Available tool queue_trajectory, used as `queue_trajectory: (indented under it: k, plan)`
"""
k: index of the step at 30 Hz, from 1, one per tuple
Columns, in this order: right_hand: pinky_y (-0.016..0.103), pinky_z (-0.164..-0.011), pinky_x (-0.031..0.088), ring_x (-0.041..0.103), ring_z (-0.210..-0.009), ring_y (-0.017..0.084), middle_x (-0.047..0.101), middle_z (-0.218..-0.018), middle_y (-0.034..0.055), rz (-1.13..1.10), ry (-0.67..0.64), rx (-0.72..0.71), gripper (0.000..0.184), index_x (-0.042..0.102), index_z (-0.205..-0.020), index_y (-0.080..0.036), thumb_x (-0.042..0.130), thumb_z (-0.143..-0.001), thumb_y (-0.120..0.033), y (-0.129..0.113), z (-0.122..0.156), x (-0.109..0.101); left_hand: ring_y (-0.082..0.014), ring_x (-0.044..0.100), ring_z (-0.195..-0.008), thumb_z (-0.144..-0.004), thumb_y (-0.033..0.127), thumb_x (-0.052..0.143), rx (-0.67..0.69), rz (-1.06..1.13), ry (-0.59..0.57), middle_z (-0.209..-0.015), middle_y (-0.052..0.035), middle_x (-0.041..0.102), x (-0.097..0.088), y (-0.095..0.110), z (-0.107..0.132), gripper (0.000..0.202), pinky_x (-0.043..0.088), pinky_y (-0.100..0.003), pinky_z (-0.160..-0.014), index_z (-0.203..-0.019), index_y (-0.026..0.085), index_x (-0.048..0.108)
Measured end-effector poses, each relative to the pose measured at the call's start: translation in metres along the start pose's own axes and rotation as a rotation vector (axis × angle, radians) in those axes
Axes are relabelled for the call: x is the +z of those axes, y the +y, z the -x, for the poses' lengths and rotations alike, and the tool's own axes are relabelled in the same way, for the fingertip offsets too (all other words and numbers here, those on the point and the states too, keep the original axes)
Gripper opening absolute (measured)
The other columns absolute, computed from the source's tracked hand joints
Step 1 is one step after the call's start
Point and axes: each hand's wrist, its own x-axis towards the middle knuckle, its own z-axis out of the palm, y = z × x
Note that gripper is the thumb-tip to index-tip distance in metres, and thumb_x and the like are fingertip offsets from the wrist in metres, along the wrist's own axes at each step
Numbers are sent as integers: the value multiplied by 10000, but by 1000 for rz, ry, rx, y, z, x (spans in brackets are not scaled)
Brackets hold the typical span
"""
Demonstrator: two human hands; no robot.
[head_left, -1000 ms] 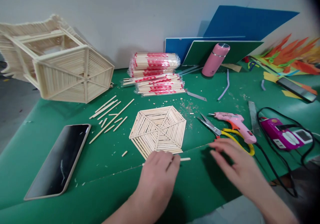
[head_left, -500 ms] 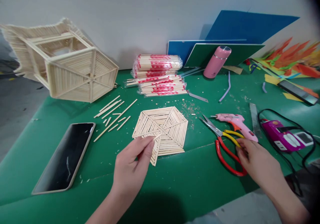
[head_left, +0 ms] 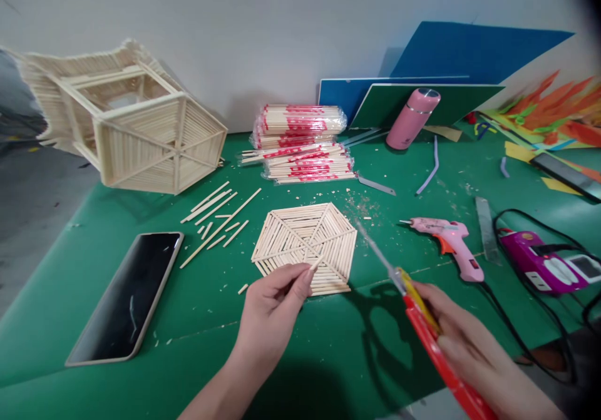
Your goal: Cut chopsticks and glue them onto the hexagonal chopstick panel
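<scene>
Between thumb and fingertips, my left hand [head_left: 277,298] pinches a short wooden stick [head_left: 317,262] over the near part of a flat hexagonal stick panel [head_left: 300,232]. The panel lies on the green table, its rows of sticks split by spokes meeting at the centre. My right hand [head_left: 464,338] grips scissors [head_left: 413,304] with red and yellow handles, raised above the table. Their blades point up and left toward the panel's right edge and look closed, though slightly blurred. Loose stick pieces [head_left: 220,216] lie left of the panel.
A stick-built structure [head_left: 159,138] rests on its side at back left, near a phone [head_left: 126,298]. Wrapped stick bundles [head_left: 300,141] and a pink bottle [head_left: 413,119] stand behind. At right are a pink glue gun [head_left: 448,238], its cable, and a purple power box [head_left: 544,260].
My right hand has lifted the scissors off the table and brought them left, their blades closing. My left hand has moved right with its stick. A small stick piece now shows left of it.
</scene>
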Motion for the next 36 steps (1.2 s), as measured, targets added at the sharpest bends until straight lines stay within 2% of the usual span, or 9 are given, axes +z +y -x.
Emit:
queue_trajectory:
  k: [2,4,7,11,18,25,32,36]
  plan:
    - [270,-685,550,580,-1014,260,518,-1237,133,-49,-131,-51,545,290,-1300,-249,459,-819,-441,-4,0,9,-94,510,-526,-709,265,616,-39,46,-3,-559,5,591,1,2,0,115,423,-184,-463,-701,168,679]
    - [272,-695,549,574,-1022,270,510,-1242,142,-49,-219,-57,637,253,-1312,-235,506,-780,-477,-7,-2,16,-86,486,-513,-717,288,609,-70,79,2,-538,10,564,2,3,0,145,397,-178,-448,-684,162,671]
    - [294,-752,531,544,-1061,282,488,-1260,150,-25,-293,4,694,257,-1306,-203,543,-743,-492,-11,-7,22,-77,463,-499,-719,308,605,-122,102,5,-531,12,551,1,4,1,177,375,-170,-440,-661,150,659]
    - [353,-822,494,482,-1125,307,446,-1290,181,-56,-363,100,694,294,-1289,-147,532,-734,-489,-19,-12,25,-83,474,-477,-701,308,615,-163,136,-27,-537,1,577,3,2,2,177,382,-176,-432,-720,142,673]
    - [429,-902,424,436,-1167,302,414,-1310,176,-110,-404,134,678,274,-1292,-151,528,-731,-434,-28,-14,26,-117,548,-550,-698,284,611,-81,143,-92,-607,-34,628,7,1,5,168,451,-208,-518,-638,139,672]
    - [381,-865,458,464,-1137,304,462,-1259,174,-151,-444,163,638,325,-1248,-148,541,-709,-411,-35,-19,21,-130,578,-590,-727,246,574,4,85,-134,-673,-46,656,7,4,5,147,471,-210,-542,-683,146,672]
    - [412,-920,401,481,-1106,289,472,-1206,200,-127,-564,220,730,218,-1297,-105,518,-730,-453,-34,-16,23,-114,597,-649,-726,114,546,90,118,-154,-687,-15,659,8,3,6,132,476,-178,-610,-704,161,667]
    - [407,-922,394,467,-1114,291,462,-1212,188,-115,-595,265,738,235,-1302,-125,537,-713,-452,-38,-18,21,-94,593,-657,-729,71,532,123,109,-172,-703,2,659,8,2,7,167,464,-151,-621,-712,174,663]
